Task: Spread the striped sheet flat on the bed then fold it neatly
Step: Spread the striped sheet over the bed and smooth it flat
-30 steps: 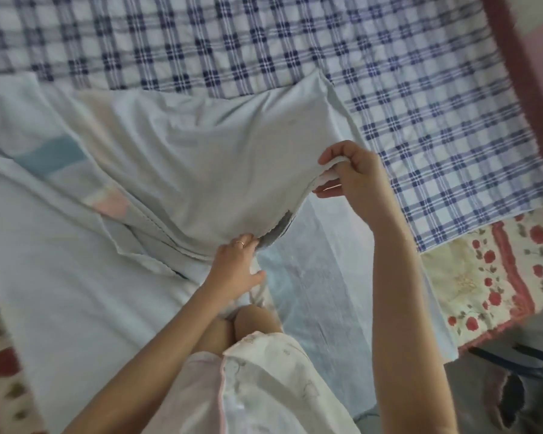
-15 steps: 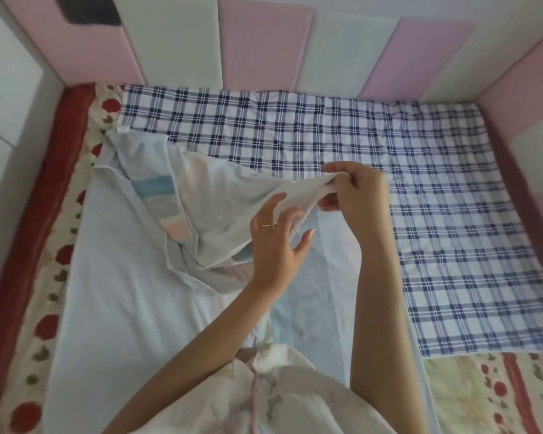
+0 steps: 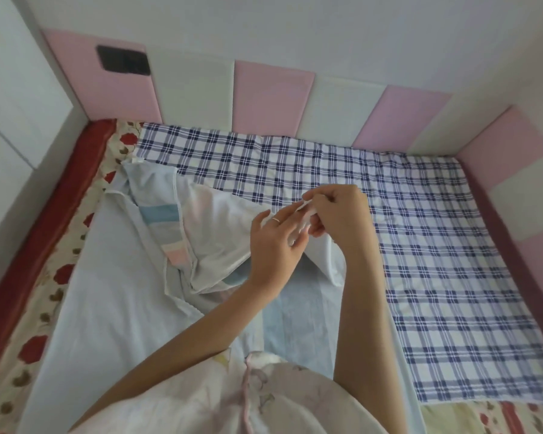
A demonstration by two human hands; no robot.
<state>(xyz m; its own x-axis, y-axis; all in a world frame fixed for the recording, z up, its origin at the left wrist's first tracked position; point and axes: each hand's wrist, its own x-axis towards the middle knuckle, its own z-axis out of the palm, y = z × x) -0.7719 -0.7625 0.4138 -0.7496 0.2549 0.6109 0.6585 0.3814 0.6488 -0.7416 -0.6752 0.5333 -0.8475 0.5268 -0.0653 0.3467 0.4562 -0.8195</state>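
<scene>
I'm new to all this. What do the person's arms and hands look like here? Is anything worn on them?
The left forearm and right forearm are bare: no sleeves, watch or bracelet in view. The left hand wears a thin pale ring on one finger; nothing clear shows on the right hand. At the frame's bottom is a pale garment with faint print and pinkish trim.

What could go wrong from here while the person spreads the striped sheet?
The right hand pinches only a small bit of edge of the striped sheet; it may slip on pulling.
The sheet lies bunched in folds on the left; folding now would likely trap creases.
The person's garment overlaps its near part; kneeling on it could block pulling.
</scene>
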